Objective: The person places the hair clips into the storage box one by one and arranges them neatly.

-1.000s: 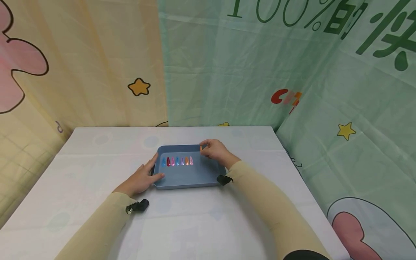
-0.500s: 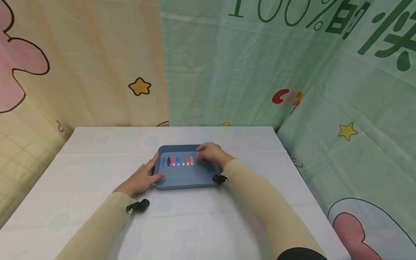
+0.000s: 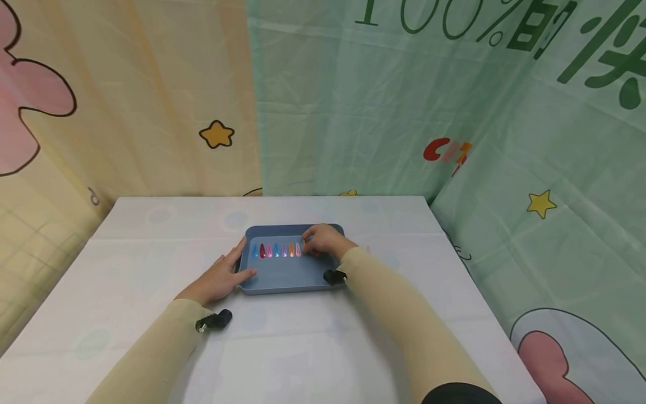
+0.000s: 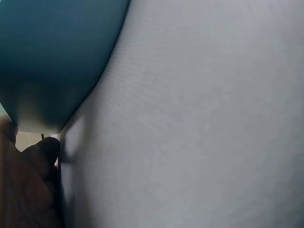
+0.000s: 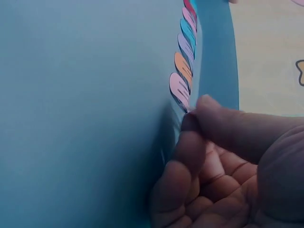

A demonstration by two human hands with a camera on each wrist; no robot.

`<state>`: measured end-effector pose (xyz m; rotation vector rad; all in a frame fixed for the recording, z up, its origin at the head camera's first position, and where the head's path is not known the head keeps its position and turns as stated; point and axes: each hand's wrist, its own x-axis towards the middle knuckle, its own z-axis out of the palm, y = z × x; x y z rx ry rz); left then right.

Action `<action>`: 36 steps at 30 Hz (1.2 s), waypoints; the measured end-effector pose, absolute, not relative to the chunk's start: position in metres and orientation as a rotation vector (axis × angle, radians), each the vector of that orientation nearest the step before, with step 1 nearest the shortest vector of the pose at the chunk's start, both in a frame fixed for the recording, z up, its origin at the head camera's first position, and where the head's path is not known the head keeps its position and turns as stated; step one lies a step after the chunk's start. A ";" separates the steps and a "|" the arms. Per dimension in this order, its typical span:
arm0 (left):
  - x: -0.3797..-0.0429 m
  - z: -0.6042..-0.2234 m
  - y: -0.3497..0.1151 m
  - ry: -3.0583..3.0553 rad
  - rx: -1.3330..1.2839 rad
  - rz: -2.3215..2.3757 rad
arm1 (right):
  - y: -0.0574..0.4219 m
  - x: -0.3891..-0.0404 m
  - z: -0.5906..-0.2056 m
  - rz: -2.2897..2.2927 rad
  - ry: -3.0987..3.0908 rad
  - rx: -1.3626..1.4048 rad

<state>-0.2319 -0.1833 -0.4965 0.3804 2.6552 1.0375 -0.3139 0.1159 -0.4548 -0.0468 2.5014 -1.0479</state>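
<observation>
A blue-grey tray [image 3: 292, 283] holds a row of colourful teardrop-shaped snap hair clips [image 3: 276, 250], in blue, red, pink, purple and orange. My right hand [image 3: 325, 240] pinches an orange hair clip [image 3: 304, 245] between thumb and fingertips, at the right end of the row. Close up in the right wrist view, a pink clip [image 5: 179, 89] lies right beside those fingertips, which mostly hide the held clip. My left hand [image 3: 217, 276] rests on the tray's left side, fingers straight along the rim and thumb reaching over its inner edge.
The tray stands on a table with a white cloth [image 3: 282, 342]. Printed curtains [image 3: 343, 112] hang behind the table and along its sides. A dark camera mount [image 3: 214, 321] sits at the left wrist, another [image 3: 335, 277] at the right.
My right hand has moved left and slightly down with the orange hair clip, from the tray's far right rim to the end of the row. The left hand has stayed in place.
</observation>
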 end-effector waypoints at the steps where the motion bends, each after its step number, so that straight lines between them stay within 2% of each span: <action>1: -0.232 -0.496 -0.183 2.657 0.383 1.036 | 0.116 -0.314 -0.455 -1.039 2.505 -0.043; 36: -0.232 -0.496 -0.183 2.660 0.382 1.026 | 0.114 -0.314 -0.459 -0.849 2.623 -0.063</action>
